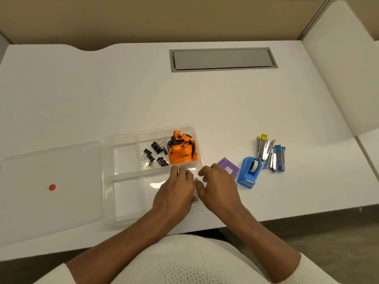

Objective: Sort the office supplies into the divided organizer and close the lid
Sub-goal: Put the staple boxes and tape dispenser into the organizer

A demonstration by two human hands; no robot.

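Note:
A clear divided organizer (108, 181) lies on the white desk, its lid (51, 181) swung open flat to the left. Several black binder clips (154, 153) fill a back compartment; an orange lanyard bundle (182, 150) sits in the back right one. My left hand (176, 191) and my right hand (217, 185) meet over the organizer's right front compartment, both pinching a small purple box (196, 179), mostly hidden by fingers. Another purple staple box (227, 167), a blue tape dispenser (249, 172) and several small staplers (270, 154) lie on the desk to the right.
A grey cable hatch (222, 59) is set into the desk at the back. A red dot sticker (52, 187) marks the lid. The desk's front edge runs just below the organizer, and a white side panel (344, 68) rises at the right.

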